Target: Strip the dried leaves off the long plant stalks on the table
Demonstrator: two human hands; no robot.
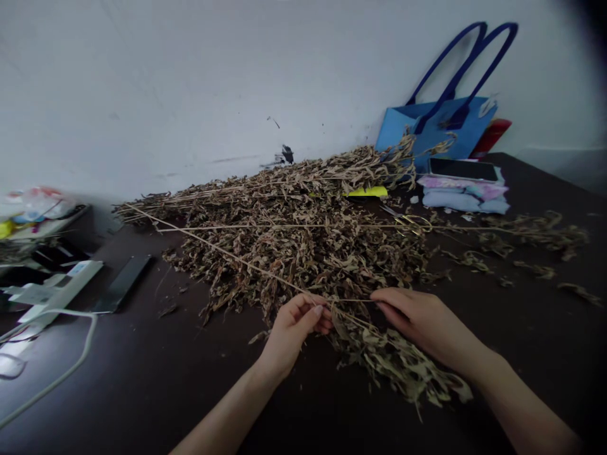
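My left hand [301, 319] is closed on a long dried stem [237, 258] that runs up and left across the pile. To its right, my right hand [410, 313] pinches the end of a thin side twig [353, 300] coming off near my left fingers. Curled dry leaves [403, 363] hang from the stem below both hands. Behind them lies a wide heap of dried leaves [303, 246], with another bare stem [265, 226] across its top. A bundle of dried leafy stalks [284, 180] lies along the wall.
Gold-handled scissors [410, 221] lie right of the heap, near a yellow object [367, 191]. A phone [462, 169] rests on folded cloth [465, 196] before a blue bag [434, 126]. At left are a power strip [64, 294], a dark flat object [123, 284] and a white cable [71, 363].
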